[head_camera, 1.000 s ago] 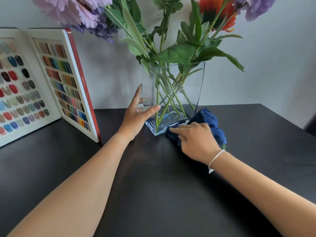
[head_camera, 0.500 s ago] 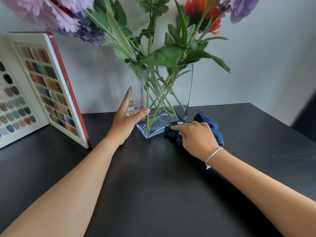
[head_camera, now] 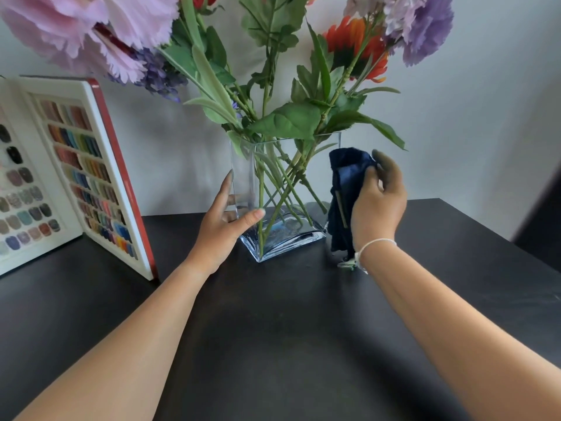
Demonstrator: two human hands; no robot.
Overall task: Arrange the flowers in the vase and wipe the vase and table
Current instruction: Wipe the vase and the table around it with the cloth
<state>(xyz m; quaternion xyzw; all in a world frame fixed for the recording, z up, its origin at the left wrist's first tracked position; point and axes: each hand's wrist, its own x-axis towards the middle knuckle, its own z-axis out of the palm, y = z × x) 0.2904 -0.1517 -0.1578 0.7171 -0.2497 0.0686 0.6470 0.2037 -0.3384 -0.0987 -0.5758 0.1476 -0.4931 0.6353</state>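
Left hand (head_camera: 226, 229) steadying glass vase (head_camera: 285, 235) of flowers (head_camera: 303, 123), right hand (head_camera: 376, 205) pressing blue cloth (head_camera: 344, 192) against it, black table (head_camera: 288, 329)

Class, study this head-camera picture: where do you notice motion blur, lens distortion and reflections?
Head view: the right hand and its blue cloth are smeared by motion, while the left hand on the glass vase stays sharp; the wide lens swells the near pink flower and bends the swatch book; the vase base shows pale reflections.

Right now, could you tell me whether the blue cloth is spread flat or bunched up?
Bunched up: the blue cloth hangs crumpled in the right hand beside the vase, lifted off the table.
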